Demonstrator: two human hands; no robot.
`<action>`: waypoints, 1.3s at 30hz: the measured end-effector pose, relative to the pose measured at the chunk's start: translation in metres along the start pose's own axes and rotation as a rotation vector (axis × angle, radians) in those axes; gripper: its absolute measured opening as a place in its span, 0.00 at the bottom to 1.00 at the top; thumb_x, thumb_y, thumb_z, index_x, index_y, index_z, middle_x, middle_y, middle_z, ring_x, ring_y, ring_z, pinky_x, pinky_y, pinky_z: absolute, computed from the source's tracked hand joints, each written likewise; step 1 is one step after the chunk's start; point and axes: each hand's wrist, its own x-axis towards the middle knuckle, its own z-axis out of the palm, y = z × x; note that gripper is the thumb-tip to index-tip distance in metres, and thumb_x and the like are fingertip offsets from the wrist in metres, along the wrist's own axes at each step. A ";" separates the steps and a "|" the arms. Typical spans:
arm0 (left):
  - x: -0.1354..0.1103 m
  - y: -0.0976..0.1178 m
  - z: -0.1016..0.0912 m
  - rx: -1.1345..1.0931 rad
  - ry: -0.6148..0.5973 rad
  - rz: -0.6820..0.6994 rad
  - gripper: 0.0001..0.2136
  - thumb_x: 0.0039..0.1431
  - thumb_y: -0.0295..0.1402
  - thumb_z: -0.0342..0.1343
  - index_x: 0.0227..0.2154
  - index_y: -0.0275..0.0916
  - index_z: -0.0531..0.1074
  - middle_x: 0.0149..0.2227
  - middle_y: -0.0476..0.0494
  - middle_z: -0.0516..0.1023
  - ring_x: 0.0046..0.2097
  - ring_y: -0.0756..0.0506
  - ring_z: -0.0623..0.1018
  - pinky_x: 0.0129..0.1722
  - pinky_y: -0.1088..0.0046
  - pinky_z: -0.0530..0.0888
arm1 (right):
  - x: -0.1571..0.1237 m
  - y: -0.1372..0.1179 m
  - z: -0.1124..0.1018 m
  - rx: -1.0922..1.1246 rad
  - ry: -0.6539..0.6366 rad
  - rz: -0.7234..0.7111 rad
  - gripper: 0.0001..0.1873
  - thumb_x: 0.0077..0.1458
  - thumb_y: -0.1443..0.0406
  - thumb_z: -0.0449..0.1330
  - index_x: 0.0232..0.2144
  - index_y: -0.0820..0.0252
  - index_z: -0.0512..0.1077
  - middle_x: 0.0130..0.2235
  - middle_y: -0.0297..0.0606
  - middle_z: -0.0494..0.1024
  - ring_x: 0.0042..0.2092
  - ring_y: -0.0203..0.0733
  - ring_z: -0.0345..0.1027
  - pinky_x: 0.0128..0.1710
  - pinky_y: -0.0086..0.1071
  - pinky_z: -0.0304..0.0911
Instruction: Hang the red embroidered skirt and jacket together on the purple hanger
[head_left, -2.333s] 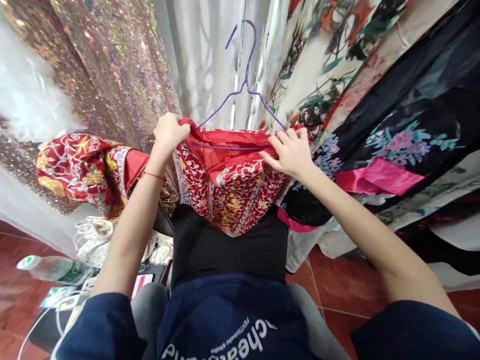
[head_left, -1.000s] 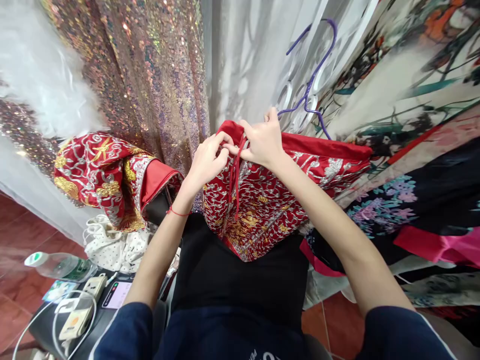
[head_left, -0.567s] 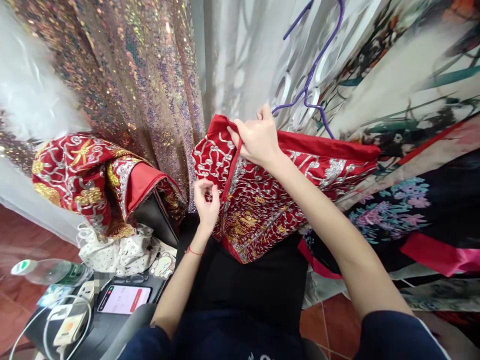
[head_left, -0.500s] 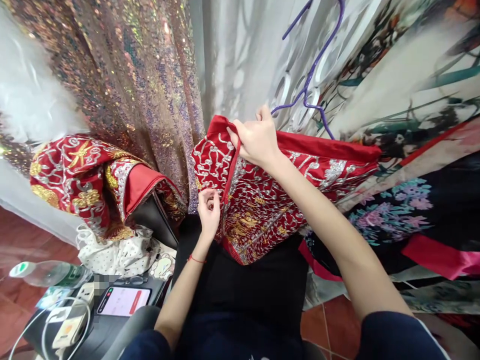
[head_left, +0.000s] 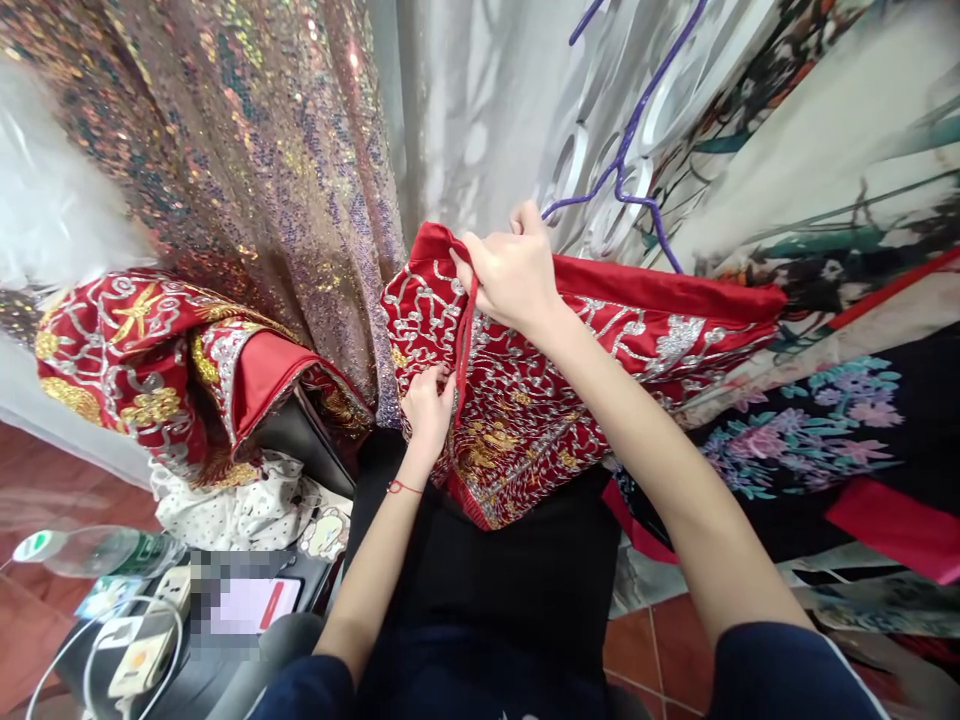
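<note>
A red garment embroidered in silver and gold hangs on a purple wire hanger in front of me. My right hand is closed on its top edge, where a thin red string hangs down. My left hand is lower, fingers pinched on the string's lower part against the embroidered cloth. A black cloth hangs below the red one.
A sequined curtain and white drapes hang behind. Printed black floral garments fill the right. At left a second red embroidered piece lies over a black chair; below it are a water bottle, a phone and a power strip.
My left hand left the top edge, dropped down along the red string and now pinches it lower. My right hand stayed at the top edge. The view shifted slightly.
</note>
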 end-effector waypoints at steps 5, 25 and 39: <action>-0.002 0.005 -0.001 -0.088 -0.070 0.046 0.05 0.61 0.30 0.54 0.29 0.41 0.69 0.34 0.45 0.77 0.35 0.46 0.74 0.40 0.71 0.69 | 0.000 -0.001 -0.001 -0.016 -0.035 0.013 0.36 0.68 0.52 0.29 0.51 0.64 0.71 0.40 0.50 0.78 0.38 0.49 0.70 0.55 0.56 0.52; 0.025 0.043 -0.060 -0.677 -0.310 -0.133 0.08 0.54 0.38 0.59 0.25 0.39 0.74 0.23 0.51 0.70 0.27 0.51 0.67 0.30 0.75 0.66 | 0.001 -0.006 -0.004 0.003 -0.030 0.041 0.31 0.69 0.54 0.33 0.52 0.63 0.71 0.38 0.48 0.77 0.39 0.49 0.69 0.56 0.56 0.52; 0.038 0.086 -0.081 -0.513 -0.182 0.046 0.13 0.58 0.34 0.54 0.19 0.39 0.65 0.20 0.52 0.65 0.24 0.53 0.63 0.27 0.74 0.61 | -0.006 -0.006 -0.009 -0.002 -0.014 -0.012 0.27 0.70 0.57 0.35 0.47 0.60 0.72 0.42 0.47 0.76 0.49 0.52 0.69 0.58 0.56 0.52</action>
